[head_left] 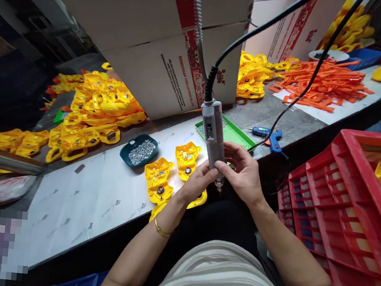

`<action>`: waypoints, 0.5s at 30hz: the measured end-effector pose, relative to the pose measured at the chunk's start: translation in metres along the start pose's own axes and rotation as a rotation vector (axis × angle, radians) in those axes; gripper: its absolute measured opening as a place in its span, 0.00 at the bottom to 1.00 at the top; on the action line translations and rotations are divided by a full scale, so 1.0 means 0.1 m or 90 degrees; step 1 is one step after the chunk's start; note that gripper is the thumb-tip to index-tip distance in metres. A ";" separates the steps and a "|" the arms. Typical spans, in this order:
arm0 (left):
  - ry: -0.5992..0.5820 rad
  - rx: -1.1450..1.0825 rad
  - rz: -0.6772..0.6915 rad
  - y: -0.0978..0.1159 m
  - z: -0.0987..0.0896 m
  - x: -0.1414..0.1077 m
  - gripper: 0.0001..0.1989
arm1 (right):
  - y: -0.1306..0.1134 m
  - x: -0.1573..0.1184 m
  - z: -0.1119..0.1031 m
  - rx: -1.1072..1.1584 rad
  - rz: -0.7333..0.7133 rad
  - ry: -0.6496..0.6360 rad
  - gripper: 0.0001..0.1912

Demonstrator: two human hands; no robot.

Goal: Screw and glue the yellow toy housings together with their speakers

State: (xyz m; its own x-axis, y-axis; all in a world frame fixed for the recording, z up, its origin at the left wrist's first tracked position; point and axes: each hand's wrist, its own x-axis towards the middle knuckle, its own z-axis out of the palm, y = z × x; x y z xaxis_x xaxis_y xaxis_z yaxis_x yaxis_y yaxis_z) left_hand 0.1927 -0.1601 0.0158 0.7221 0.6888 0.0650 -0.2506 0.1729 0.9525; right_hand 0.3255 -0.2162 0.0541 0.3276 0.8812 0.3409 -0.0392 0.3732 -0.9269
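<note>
A grey electric screwdriver (215, 134) hangs upright from a coiled spring, with a black cable at its top. My left hand (201, 180) is at the lower left side of its body, fingers closed and partly hidden. My right hand (243, 173) holds the lower right side, thumb on the body near the tip. Left of the tool, two yellow plastic shells with wires and round parts inside, one nearer (157, 180) and one farther (187, 157), lie on the white work surface (80, 200). A dark green dish (139, 150) of small screws stands beside them.
Behind are a green tray (234, 136), a blue glue gun (273, 136), orange strips (324, 81) and a large cardboard box (144, 66). Yellow parts (96, 102) are piled at the left. A red crate (339, 211) stands at the right. The black cable crosses overhead.
</note>
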 end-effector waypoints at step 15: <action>-0.044 -0.011 0.005 0.04 0.12 0.01 0.29 | 0.03 0.02 -0.01 0.017 -0.027 0.193 0.12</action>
State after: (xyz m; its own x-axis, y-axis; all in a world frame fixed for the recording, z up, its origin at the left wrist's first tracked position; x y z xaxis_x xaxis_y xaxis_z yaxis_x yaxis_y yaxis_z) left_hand 0.2000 -0.1672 0.0229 0.7623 0.6404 0.0935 -0.2676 0.1804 0.9465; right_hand 0.3273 -0.2141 0.0513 0.5964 0.7390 0.3132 -0.0427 0.4189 -0.9070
